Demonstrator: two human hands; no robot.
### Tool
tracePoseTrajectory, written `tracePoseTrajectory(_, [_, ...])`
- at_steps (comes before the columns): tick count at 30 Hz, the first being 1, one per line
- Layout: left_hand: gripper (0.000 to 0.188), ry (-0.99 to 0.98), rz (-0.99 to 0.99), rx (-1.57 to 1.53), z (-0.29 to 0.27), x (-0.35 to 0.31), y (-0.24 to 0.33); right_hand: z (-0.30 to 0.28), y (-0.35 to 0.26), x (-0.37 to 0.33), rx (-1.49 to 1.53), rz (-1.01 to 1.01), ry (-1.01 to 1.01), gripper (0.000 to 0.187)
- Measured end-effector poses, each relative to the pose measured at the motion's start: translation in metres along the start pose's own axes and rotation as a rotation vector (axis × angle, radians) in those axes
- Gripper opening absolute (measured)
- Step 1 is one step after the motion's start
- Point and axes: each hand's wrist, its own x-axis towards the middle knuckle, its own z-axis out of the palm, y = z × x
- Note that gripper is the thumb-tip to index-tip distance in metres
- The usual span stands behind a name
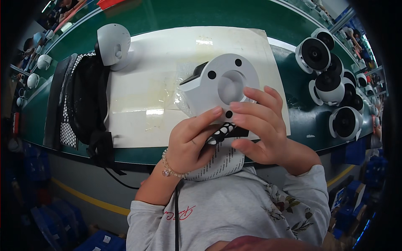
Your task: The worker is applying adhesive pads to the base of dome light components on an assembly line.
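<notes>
A white camera-like device (197, 95) lies tilted on the mat, its round base turned up toward me. The ring-shaped base has a round recess and several black round pads (238, 62) around it. My left hand (193, 140) is closed on a black sheet with white round holes (222, 134), its index fingertip resting on the base's near edge. Over the near right side of the base is my right hand (266, 125), fingers spread, two fingertips beside the nearest black pad (229, 114). Whether they press on it, I cannot tell. A printed white label sheet (222, 161) hangs below my hands.
Another white device (114, 46) stands at the mat's (142, 96) far left corner, beside a black bag-like item (86, 100) and a perforated black sheet (68, 129). Several white devices with round black fronts (314, 54) crowd the green table's right side. Clear plastic film (182, 102) lies by the held device.
</notes>
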Motion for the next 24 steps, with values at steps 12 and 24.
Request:
tracePoseTrajectory(12, [0.036,-0.004,0.040,0.078,0.000,-0.001,0.002,0.020,0.001,-0.013,-0.073,-0.280,0.161,0.018])
tracePoseTrajectory(24, [0.037,0.009,-0.010,0.063,0.002,-0.003,0.001,-0.007,0.038,-0.009,0.353,0.247,0.172,0.007])
